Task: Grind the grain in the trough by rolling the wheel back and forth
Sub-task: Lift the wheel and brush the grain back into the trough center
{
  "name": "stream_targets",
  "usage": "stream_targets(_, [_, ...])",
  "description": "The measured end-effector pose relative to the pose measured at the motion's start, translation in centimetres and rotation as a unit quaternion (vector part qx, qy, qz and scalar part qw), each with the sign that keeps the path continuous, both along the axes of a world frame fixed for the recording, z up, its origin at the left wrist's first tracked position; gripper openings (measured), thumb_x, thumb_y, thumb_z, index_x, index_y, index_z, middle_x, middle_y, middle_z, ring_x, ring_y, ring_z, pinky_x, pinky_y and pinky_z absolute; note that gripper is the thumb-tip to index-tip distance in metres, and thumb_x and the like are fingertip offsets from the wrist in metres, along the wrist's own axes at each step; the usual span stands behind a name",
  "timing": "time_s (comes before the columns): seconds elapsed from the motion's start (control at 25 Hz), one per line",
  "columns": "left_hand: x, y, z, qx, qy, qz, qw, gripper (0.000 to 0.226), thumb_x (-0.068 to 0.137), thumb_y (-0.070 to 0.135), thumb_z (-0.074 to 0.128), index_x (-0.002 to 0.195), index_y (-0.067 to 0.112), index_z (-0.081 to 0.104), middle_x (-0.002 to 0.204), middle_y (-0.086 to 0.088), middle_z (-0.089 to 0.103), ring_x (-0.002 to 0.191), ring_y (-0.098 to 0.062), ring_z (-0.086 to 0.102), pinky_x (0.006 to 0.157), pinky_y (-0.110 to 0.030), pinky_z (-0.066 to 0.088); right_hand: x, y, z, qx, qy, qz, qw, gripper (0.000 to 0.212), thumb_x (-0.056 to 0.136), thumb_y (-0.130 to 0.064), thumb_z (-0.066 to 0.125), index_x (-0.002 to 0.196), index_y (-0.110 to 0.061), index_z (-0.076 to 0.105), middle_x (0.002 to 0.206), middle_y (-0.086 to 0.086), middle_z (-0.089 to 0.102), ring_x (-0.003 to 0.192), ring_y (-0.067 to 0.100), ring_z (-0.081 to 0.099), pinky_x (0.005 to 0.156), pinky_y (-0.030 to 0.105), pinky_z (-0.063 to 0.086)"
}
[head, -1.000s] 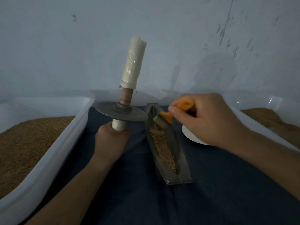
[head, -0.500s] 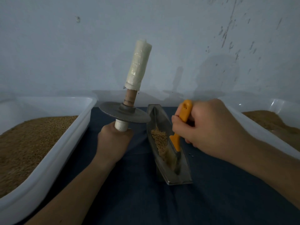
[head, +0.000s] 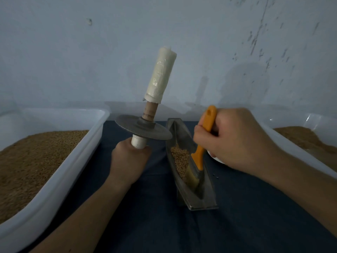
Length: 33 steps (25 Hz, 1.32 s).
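Observation:
A narrow metal trough (head: 204,198) lies lengthwise on the dark blue cloth, with brown grain (head: 179,157) heaped in its middle. My left hand (head: 128,163) grips the lower white handle of the grinding wheel (head: 144,129), holding it upright in the air to the left of the trough; its upper handle is wrapped in cream tape. My right hand (head: 237,141) grips an orange-handled brush (head: 202,141) whose bristles press into the trough on the near side of the grain.
A white tub (head: 54,179) of brown grain stands at the left, and another white tub (head: 310,136) with grain at the right. A small white dish (head: 217,158) peeks out under my right hand. A pale wall rises just behind.
My right hand has swung the brush from the trough's far end down to its near part, and the grain now sits heaped toward the middle. The wheel has hardly moved.

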<state>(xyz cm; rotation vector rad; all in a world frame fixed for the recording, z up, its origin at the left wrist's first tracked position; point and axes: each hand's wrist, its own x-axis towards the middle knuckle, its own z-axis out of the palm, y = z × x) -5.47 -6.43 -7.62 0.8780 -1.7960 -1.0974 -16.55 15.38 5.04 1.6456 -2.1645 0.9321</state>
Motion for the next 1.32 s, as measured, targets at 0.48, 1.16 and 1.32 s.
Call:
stream_targets(0.48, [-0.1,-0.1,0.0,0.011,-0.004,0.004,1.000,0.015,0.071,0.026,0.069,0.064,0.019,0.058,0.056,0.000,0.062,0.052,-0.016,0.058,0.051,-0.036,0.050,-0.7,-2.2,-1.4,-0.007,-0.005,-0.007,1.000,0.040,0.095,-0.025,0.059,0.057,-0.020,0.048,0.051,0.003,0.057,0.047,0.013,0.060,0.051,0.023,0.050])
stream_targets(1.16, [0.0,0.6,0.2,-0.043,-0.038,0.004,0.998,0.013,0.078,0.025,0.074,0.072,0.020,0.064,0.066,0.007,0.068,0.058,-0.014,0.065,0.052,-0.039,0.055,-10.9,8.9,-9.1,0.030,0.122,-0.079,0.989,0.041,0.098,-0.037,0.055,0.139,-0.044,0.053,0.095,-0.016,0.064,0.074,0.005,0.061,0.064,0.024,0.053])
stream_targets(1.32, [-0.1,0.9,0.2,-0.055,-0.042,-0.004,0.998,0.015,0.077,0.028,0.075,0.070,0.021,0.064,0.065,0.010,0.068,0.057,-0.007,0.064,0.045,-0.029,0.046,-12.3,9.1,-12.0,0.154,0.155,-0.108,0.970,0.056,0.097,-0.044,0.052,0.148,-0.050,0.031,0.118,-0.015,0.057,0.094,0.006,0.055,0.075,0.028,0.055])
